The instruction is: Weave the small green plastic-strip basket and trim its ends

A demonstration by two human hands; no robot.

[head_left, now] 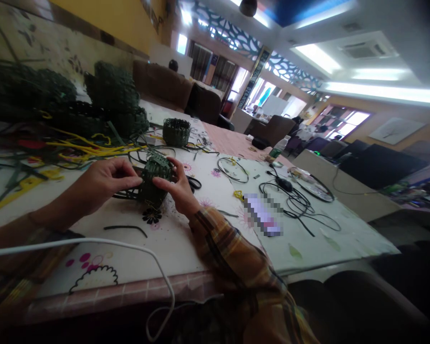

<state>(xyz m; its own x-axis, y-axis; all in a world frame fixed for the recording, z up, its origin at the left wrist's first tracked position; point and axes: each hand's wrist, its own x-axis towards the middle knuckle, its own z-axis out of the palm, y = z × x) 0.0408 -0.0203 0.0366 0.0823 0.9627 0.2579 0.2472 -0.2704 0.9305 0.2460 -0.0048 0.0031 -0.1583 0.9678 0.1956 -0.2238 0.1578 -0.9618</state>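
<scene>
A small dark green woven basket (154, 179) is held on its side just above the flowered tablecloth. My right hand (179, 188) grips it, thumb on the near side and fingers over the far edge. At the basket's left side, my left hand (109, 179) is closed in a pinch; what lies between the thumb and fingers is too small to make out. Black-handled scissors (194, 182) lie partly hidden behind the right hand. A loose green strip (125, 228) rests on the cloth in front.
Finished-looking green baskets (111, 91) are piled at the left, and another round basket (177, 132) stands behind. Yellow strips (89, 149) lie at left. Coiled black strips (290, 191), a bottle (279, 147) and a blurred-out purple object (261, 215) are at right. A white cable (129, 244) crosses in front.
</scene>
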